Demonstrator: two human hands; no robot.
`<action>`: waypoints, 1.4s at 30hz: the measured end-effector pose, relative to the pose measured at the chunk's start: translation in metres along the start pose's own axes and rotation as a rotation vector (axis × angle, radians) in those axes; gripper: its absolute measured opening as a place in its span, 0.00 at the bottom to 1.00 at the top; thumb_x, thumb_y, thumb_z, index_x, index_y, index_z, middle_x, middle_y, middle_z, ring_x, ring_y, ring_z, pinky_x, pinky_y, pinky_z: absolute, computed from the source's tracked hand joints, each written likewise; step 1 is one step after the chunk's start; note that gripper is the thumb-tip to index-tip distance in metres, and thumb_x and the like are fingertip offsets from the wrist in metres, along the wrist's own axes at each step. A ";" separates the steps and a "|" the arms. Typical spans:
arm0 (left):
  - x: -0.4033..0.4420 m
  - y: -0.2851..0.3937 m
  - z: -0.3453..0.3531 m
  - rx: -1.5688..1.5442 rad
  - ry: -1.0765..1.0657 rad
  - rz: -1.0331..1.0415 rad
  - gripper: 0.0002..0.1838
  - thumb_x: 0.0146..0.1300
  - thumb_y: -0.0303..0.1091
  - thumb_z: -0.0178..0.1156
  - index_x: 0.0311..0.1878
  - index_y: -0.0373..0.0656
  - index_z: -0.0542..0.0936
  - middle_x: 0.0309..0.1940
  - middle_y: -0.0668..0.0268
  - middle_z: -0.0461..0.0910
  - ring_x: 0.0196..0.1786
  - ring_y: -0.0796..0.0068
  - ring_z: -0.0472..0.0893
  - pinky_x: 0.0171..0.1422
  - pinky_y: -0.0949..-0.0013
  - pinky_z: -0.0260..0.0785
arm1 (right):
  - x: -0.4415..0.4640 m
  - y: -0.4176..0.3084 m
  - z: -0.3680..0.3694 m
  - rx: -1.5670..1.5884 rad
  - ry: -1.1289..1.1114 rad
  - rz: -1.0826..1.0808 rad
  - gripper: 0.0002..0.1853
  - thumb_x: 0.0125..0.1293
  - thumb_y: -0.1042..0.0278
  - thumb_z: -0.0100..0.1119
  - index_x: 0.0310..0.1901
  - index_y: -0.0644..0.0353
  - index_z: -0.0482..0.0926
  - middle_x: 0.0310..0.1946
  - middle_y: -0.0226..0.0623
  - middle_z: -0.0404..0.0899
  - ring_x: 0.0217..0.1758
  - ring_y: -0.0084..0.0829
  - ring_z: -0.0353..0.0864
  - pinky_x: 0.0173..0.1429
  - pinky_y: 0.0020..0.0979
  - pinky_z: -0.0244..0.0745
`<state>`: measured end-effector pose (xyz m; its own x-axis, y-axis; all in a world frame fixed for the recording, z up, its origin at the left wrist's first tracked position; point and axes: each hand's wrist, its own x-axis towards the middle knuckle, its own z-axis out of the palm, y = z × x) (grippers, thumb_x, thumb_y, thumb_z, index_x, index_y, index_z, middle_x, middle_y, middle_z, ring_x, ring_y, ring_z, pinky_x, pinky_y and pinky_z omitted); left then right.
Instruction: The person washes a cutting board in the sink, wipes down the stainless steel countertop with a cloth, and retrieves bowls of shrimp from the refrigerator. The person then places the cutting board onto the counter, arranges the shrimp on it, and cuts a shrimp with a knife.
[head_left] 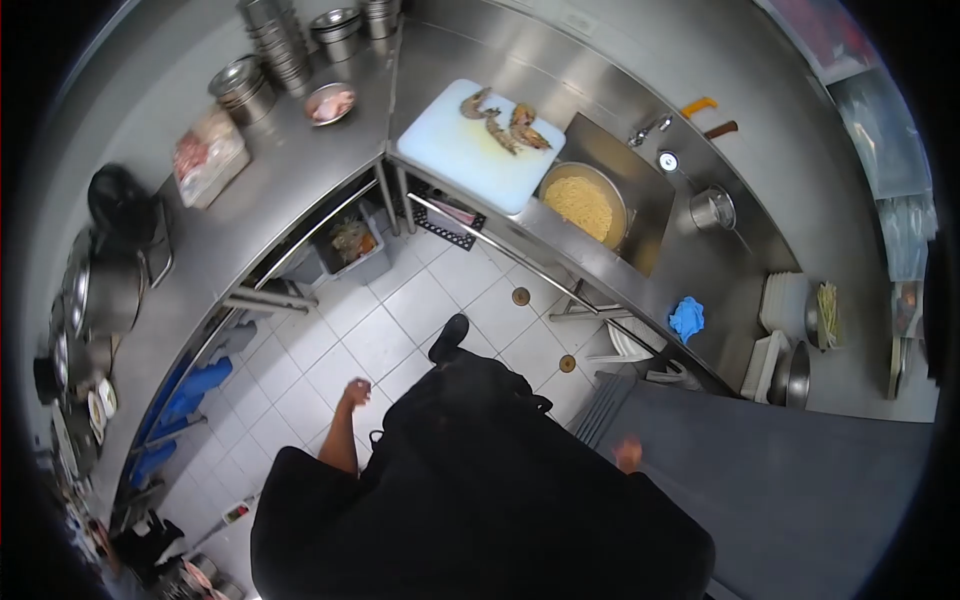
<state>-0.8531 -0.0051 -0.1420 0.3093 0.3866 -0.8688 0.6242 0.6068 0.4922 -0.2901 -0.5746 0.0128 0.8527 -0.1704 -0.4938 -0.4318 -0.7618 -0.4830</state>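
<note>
My left hand (pixel 357 392) hangs over the tiled floor at my side, holding nothing that I can see; its fingers look loosely bent and a little apart. Beside the grey surface on the right is my right hand (pixel 628 454), blurred and partly hidden by my sleeve, so its fingers cannot be made out. Both hands are away from the counters. Ahead, several raw shrimp (pixel 512 125) lie on a white cutting board (pixel 450 150). A round pan of noodles (pixel 580 207) sits in the sink (pixel 650 215) to the right of the board.
A bowl of raw meat (pixel 329 104) and a plastic tub of meat (pixel 210 158) stand on the left counter. Below it is a grey bin (pixel 355 262). A crumpled blue cloth or glove (pixel 687 317) lies on the right counter. Large pots (pixel 108 292) line the left wall.
</note>
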 end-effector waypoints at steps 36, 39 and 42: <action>0.076 0.681 0.189 0.689 0.657 1.108 0.19 0.55 0.30 0.70 0.51 0.39 0.80 0.48 0.58 0.76 0.52 0.56 0.76 0.58 0.56 0.72 | 0.386 -0.945 -0.047 -1.724 0.426 -1.795 0.20 0.66 0.67 0.50 0.60 0.52 0.71 0.58 0.33 0.70 0.67 0.34 0.66 0.70 0.41 0.62; 0.057 0.678 0.193 0.582 0.806 1.092 0.19 0.55 0.25 0.68 0.52 0.39 0.80 0.48 0.56 0.76 0.52 0.54 0.76 0.59 0.57 0.72 | 0.389 -0.949 -0.042 -1.806 0.394 -1.721 0.21 0.65 0.68 0.51 0.61 0.53 0.70 0.58 0.34 0.69 0.65 0.34 0.67 0.70 0.41 0.62; 0.058 0.669 0.196 0.617 0.813 1.030 0.19 0.56 0.24 0.67 0.52 0.40 0.81 0.49 0.57 0.76 0.52 0.54 0.76 0.59 0.57 0.72 | 0.363 -0.962 -0.049 -1.897 0.395 -1.640 0.20 0.64 0.67 0.52 0.59 0.52 0.70 0.58 0.34 0.69 0.63 0.34 0.68 0.68 0.42 0.63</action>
<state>-0.2771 0.2866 0.1266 0.4487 0.8655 0.2227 0.6489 -0.4869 0.5846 0.4490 0.0656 0.3337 0.1832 0.9026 -0.3895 0.6465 0.1878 0.7394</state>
